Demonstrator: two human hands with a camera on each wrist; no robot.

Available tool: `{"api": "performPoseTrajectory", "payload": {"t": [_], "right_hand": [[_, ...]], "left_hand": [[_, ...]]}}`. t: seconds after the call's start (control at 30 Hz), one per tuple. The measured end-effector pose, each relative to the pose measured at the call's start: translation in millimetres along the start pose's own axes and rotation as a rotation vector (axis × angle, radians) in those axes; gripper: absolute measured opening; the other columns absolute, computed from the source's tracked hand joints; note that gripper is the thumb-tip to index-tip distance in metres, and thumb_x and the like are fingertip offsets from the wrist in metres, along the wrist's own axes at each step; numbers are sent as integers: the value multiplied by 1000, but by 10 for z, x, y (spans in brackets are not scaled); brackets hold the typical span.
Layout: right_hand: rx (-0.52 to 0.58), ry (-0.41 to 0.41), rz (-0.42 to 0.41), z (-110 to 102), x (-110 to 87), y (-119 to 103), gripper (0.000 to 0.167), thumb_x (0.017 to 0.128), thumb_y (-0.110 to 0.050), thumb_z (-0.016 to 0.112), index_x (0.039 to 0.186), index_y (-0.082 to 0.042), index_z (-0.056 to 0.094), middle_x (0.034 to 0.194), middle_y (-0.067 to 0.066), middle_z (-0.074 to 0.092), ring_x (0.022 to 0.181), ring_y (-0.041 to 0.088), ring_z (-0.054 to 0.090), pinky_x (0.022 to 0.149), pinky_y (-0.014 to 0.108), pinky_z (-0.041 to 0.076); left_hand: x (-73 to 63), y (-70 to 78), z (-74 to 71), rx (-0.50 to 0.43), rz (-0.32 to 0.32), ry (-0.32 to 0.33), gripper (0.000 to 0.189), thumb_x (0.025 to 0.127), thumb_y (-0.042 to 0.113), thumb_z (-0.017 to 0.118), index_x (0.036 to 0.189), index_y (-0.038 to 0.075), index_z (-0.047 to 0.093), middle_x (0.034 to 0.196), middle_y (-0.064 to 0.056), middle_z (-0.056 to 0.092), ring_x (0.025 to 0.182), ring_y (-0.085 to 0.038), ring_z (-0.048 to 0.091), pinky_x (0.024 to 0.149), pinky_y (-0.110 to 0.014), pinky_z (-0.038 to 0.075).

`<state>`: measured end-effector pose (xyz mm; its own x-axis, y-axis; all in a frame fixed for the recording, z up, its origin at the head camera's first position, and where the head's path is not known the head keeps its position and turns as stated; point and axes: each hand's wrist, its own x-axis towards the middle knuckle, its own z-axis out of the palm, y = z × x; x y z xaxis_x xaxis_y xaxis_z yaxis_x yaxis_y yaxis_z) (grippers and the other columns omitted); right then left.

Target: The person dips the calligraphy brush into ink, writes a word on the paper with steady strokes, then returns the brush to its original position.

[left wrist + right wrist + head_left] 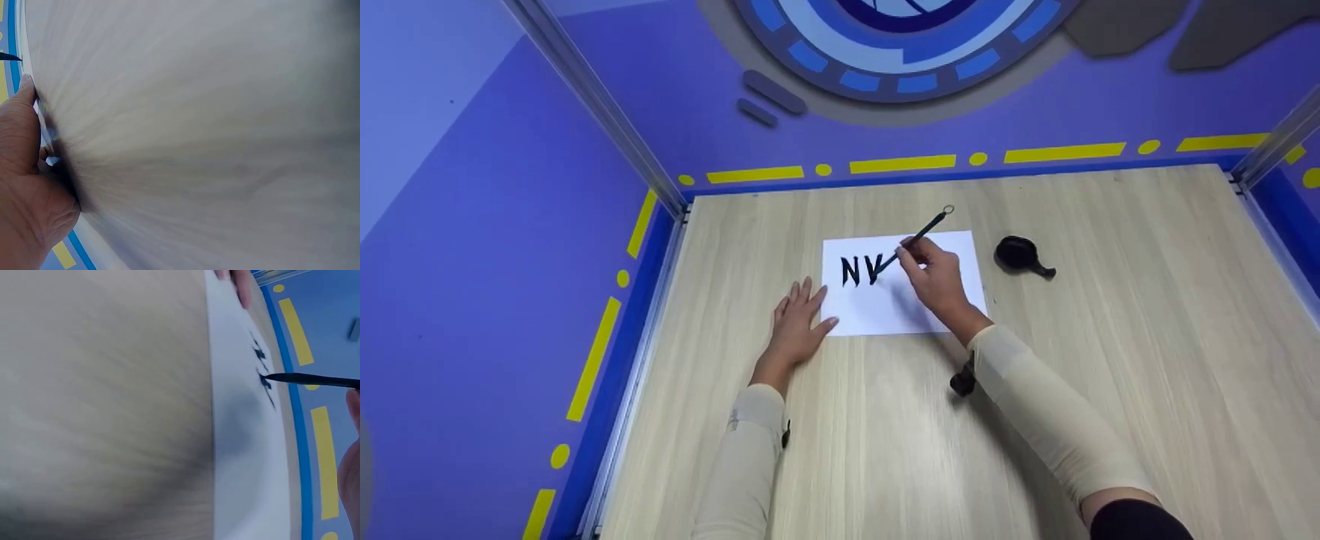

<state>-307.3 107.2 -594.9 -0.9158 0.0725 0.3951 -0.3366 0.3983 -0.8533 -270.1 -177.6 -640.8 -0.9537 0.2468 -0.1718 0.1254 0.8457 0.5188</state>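
A white sheet of paper (855, 315) lies on the wooden table, with black strokes like "N" and "V" or an unfinished letter in its upper left part. My right hand (937, 281) pinches a black writing brush (926, 226) with a small loop at its top end. In the right wrist view the tip of the brush (304, 379) meets the second letter's strokes. My left hand (799, 322) lies with fingers spread on the table at the paper's left edge, its thumb and a fingertip on or beside that edge. The left wrist view shows the left hand (22, 163) from the thumb side.
Right of the paper sits a small black dish with a handle (1020, 255). Blue-purple printed panels (885, 135) with yellow marks stand behind and at both sides of the table (1147, 337). Metal posts (607, 105) rise at the back corners.
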Motion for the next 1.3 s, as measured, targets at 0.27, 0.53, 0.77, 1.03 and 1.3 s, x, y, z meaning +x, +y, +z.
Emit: {"api": "performPoseTrajectory", "payload": {"t": [0.27,0.53,0.77,1.03,1.3], "right_hand": [[-14,69,-1,-32,49,-22,18,105,-19,69,112,-5,77,100,11,83,90,22,79,78,12,54],[-59,12,10,-9,-14,81,18,105,-17,68,116,-7,77,106,13,84,96,27,81,75,17,54],[-80,-7,6,1,-19,126,20,106,-19,68,120,-7,77,111,12,83,100,26,81,80,27,59],[-69,21,-46,62,-32,158,18,104,-14,69,118,-5,78,112,12,83,100,28,81,85,40,65],[-49,-4,-59,95,-32,124,18,104,-13,69,117,-3,78,111,12,83,100,26,81,82,29,63]], "left_hand": [[4,-18,7,8,4,2,72,108,54,54,171,29,27,183,-3,4,171,-30,-4,139,-52,0],[-7,-7,-1,-9,17,5,72,108,51,56,170,26,30,183,-6,7,171,-32,-1,139,-54,2],[0,-20,9,-9,9,2,72,108,53,55,170,28,28,183,-4,5,171,-29,-4,139,-52,1],[-1,-11,-1,-11,-5,-8,72,108,53,55,171,30,27,183,-3,4,171,-29,-5,139,-52,-1],[1,-7,-2,-17,4,3,72,108,52,56,170,28,29,183,-4,6,171,-29,-4,139,-52,0]]}}
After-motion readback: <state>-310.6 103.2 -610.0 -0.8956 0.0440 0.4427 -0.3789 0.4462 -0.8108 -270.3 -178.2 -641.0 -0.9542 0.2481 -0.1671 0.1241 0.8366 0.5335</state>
